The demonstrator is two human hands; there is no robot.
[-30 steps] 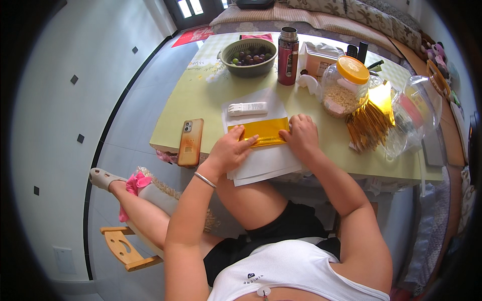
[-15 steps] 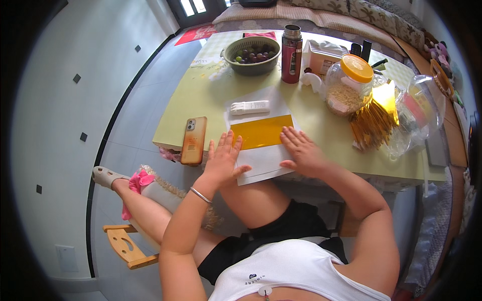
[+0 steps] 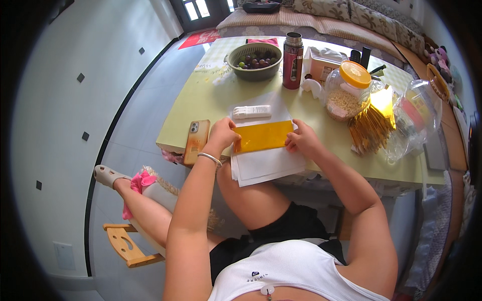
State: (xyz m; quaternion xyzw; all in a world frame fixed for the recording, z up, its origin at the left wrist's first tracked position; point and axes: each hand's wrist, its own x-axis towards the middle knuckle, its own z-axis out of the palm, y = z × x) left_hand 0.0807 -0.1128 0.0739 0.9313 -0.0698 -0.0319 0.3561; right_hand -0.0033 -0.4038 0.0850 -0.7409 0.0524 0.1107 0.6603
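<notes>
A rectangular sheet of shiny gold paper [image 3: 263, 136] is stretched between my two hands, over several white paper sheets [image 3: 268, 166] at the table's near edge. My left hand [image 3: 223, 136] pinches its left end, fingers curled at the edge. At the opposite end my right hand [image 3: 303, 138] grips the gold paper between thumb and fingers. Just beyond it lies a white, elongated plastic object [image 3: 252, 111] whose kind I cannot make out. A phone in an orange case [image 3: 197, 141] rests to the left of my left hand.
On the pale green table [image 3: 201, 100] stand a basket of grapes [image 3: 254, 70], a dark red flask [image 3: 292, 62], a tissue box [image 3: 324, 62] and a yellow-lidded jar [image 3: 347, 90]. Folded gold papers [image 3: 371, 123] and clear plastic bags [image 3: 416, 118] crowd the right side.
Both hands, flat and spread before, have closed on the ends of the gold paper. The white sheets underneath have shifted and fanned out slightly. My view has tilted a little.
</notes>
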